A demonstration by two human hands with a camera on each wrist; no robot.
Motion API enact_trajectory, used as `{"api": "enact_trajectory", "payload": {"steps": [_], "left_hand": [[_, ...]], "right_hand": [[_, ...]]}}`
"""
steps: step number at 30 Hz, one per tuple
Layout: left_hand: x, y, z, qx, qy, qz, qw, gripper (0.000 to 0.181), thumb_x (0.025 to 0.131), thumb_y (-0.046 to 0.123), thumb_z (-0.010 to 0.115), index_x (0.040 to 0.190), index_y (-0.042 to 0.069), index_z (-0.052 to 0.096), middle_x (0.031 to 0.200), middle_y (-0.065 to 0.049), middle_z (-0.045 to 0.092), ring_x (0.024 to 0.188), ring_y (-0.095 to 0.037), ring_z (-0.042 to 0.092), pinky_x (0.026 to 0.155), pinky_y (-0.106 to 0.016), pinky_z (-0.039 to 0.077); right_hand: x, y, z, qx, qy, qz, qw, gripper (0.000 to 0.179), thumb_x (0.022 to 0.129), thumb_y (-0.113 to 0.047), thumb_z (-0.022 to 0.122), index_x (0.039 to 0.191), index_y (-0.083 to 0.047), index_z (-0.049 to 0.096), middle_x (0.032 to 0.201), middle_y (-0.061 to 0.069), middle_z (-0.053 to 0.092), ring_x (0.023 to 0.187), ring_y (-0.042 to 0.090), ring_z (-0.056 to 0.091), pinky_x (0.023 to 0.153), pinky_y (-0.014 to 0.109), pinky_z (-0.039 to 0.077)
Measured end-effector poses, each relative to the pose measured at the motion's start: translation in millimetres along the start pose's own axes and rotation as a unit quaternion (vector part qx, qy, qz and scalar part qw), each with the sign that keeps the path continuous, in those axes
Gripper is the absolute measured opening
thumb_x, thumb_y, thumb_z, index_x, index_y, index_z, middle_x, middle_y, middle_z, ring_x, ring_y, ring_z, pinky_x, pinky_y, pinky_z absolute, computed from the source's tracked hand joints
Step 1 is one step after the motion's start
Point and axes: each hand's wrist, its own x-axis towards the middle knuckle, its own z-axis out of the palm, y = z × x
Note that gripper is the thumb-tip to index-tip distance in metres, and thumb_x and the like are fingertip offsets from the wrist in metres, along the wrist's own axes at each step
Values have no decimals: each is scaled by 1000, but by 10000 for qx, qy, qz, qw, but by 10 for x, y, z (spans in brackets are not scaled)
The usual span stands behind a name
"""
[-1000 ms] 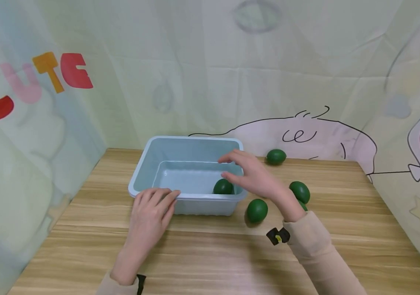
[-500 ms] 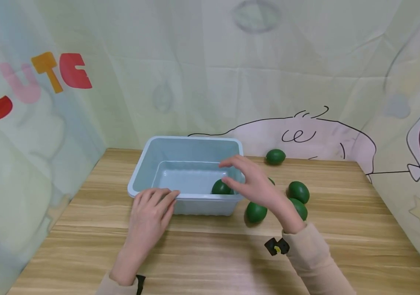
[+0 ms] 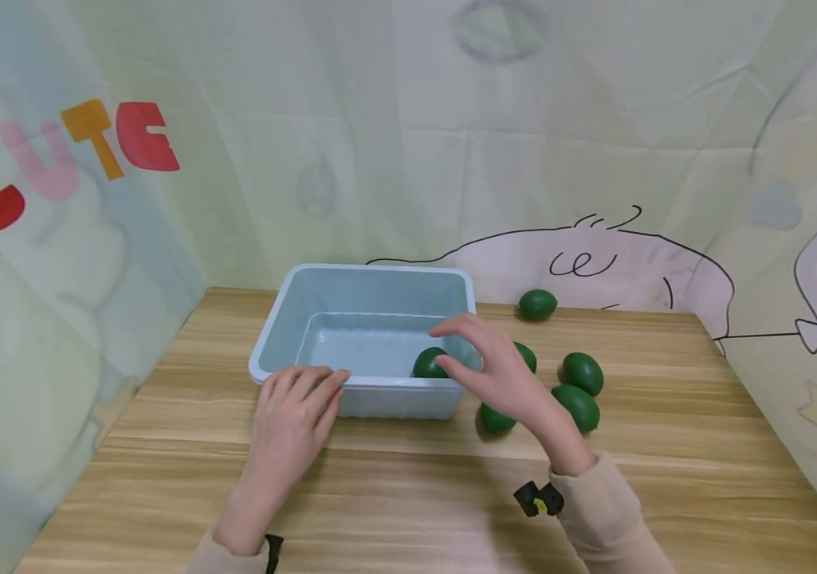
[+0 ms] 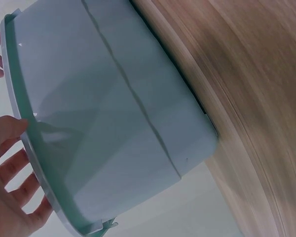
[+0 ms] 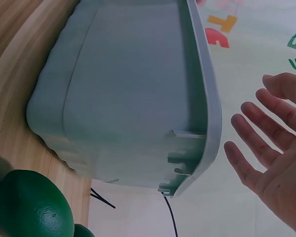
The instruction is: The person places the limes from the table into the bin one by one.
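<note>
A light blue plastic basin (image 3: 401,402) stands on the wooden table, with one dark green egg-shaped fruit (image 3: 429,363) in its near right corner. At the near rim my left hand (image 3: 293,414) holds on, fingers over the edge; the left wrist view has the thumb (image 4: 12,127) touching the rim. Over the basin's right side hovers my right hand (image 3: 497,367), thumb and fingers spread apart, nothing between them. In the right wrist view its fingers are loosely extended, clear of the rim. More green fruits lie right of the basin; one (image 3: 497,418) is partly hidden by the right hand.
Two green fruits, one (image 3: 583,374) behind the other (image 3: 576,408), lie close together near the right forearm. Another fruit (image 3: 537,304) sits at the table's back edge. A printed cloth (image 3: 408,159) hangs behind and at both sides.
My right hand has drawn slightly down and toward me over the basin's right edge, uncovering fruits behind it and covering part of the nearest one. The left hand stays on the rim.
</note>
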Motion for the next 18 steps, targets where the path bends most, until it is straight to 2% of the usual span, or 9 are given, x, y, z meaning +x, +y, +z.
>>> {"api": "enact_trajectory", "payload": {"steps": [10, 18], "left_hand": [[4, -6, 18, -57, 156, 43, 9999, 22, 82, 17, 60, 102, 15, 69, 92, -4, 67, 90, -26, 56, 83, -42, 40], [9, -1, 25, -84, 256, 78, 9996, 21, 83, 17, 59, 101, 15, 69, 91, -5, 67, 89, -26, 56, 82, -42, 41]], "right_hand": [[-83, 24, 23, 41, 181, 209, 9996, 29, 87, -30, 59, 116, -28, 56, 119, -10, 57, 116, 6, 51, 98, 33, 45], [-158, 46, 44, 182, 391, 178, 9989, 29, 88, -25, 59, 117, -24, 56, 119, -9, 57, 115, 6, 51, 97, 32, 45]]}}
